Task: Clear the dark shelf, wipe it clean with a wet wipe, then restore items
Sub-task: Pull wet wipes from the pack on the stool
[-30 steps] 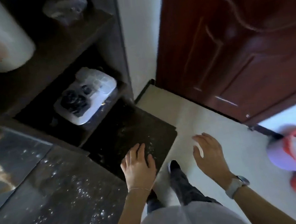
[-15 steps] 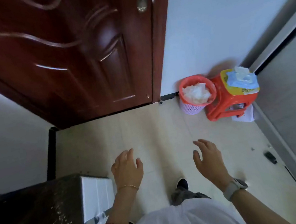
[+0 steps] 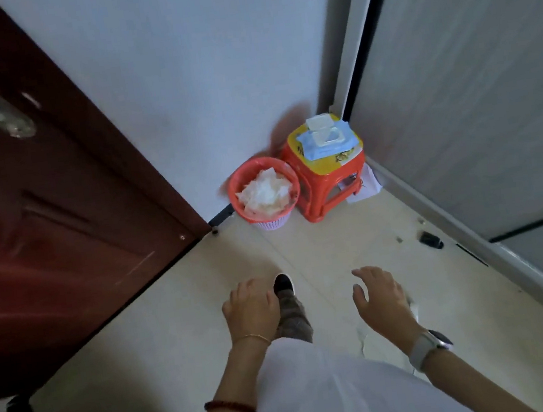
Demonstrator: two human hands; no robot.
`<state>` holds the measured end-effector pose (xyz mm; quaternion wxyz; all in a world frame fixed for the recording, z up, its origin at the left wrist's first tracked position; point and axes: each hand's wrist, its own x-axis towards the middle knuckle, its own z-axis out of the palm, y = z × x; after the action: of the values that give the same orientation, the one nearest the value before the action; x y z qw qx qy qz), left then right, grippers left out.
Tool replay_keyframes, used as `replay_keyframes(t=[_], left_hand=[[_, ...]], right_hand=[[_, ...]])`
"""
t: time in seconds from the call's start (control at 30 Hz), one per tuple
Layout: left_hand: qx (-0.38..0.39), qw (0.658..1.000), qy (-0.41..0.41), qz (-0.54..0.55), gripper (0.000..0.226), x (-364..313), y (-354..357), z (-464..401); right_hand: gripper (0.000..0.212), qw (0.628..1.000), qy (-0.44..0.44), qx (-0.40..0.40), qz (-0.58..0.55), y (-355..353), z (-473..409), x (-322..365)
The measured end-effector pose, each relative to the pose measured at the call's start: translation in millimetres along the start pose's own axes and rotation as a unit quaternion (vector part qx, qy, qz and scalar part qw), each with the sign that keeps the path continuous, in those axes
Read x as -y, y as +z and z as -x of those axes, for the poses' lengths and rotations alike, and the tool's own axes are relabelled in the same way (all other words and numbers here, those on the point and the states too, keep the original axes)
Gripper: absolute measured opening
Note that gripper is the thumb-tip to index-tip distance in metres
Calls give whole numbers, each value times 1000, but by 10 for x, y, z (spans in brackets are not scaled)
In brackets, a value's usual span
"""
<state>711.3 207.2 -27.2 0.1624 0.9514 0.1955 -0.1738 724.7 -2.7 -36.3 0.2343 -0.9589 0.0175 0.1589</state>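
A blue pack of wet wipes (image 3: pixel 326 138) with its white lid flipped up lies on a red plastic stool (image 3: pixel 325 178) in the far corner of the room. My left hand (image 3: pixel 250 307) and my right hand (image 3: pixel 378 295) hang in front of me over the pale floor, both empty with fingers loosely spread, well short of the stool. The dark shelf is out of view.
A red-rimmed bin (image 3: pixel 265 193) full of used white tissues stands left of the stool. A dark red door (image 3: pixel 39 208) fills the left side. A grey sliding panel (image 3: pixel 476 92) runs along the right. My foot (image 3: pixel 282 284) is on the tiled floor (image 3: pixel 354 240).
The view has swung away from the dark shelf toward the corner with the stool and bin, which now sit closer. Both hands stay empty.
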Motion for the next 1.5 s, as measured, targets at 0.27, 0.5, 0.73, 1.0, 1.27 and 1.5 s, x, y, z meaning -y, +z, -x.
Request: replay_keyframes(t=[0.27, 0.5, 0.73, 1.0, 1.27, 1.5], left_hand=[[23, 997, 63, 24, 34, -743, -334, -1769], [19, 992, 122, 31, 51, -1406, -884, -2994], [70, 991, 64, 92, 59, -2184, -601, -3743], [110, 977, -44, 175, 43, -2919, 411, -4815], [134, 971, -78, 180, 40, -3194, 1479, -5513], [48, 988, -87, 115, 26, -3183, 1880, -5828]], right_hand=[[33, 996, 75, -23, -45, -489, -1497, 139], [29, 995, 53, -28, -78, -988, -2821, 365], [29, 992, 56, 31, -109, -1189, -3974, -17], [31, 989, 29, 115, -88, -750, -5469, -838], [36, 982, 4, 169, -79, 69, -6256, -1330], [33, 985, -66, 154, -46, 512, -6568, -1433]])
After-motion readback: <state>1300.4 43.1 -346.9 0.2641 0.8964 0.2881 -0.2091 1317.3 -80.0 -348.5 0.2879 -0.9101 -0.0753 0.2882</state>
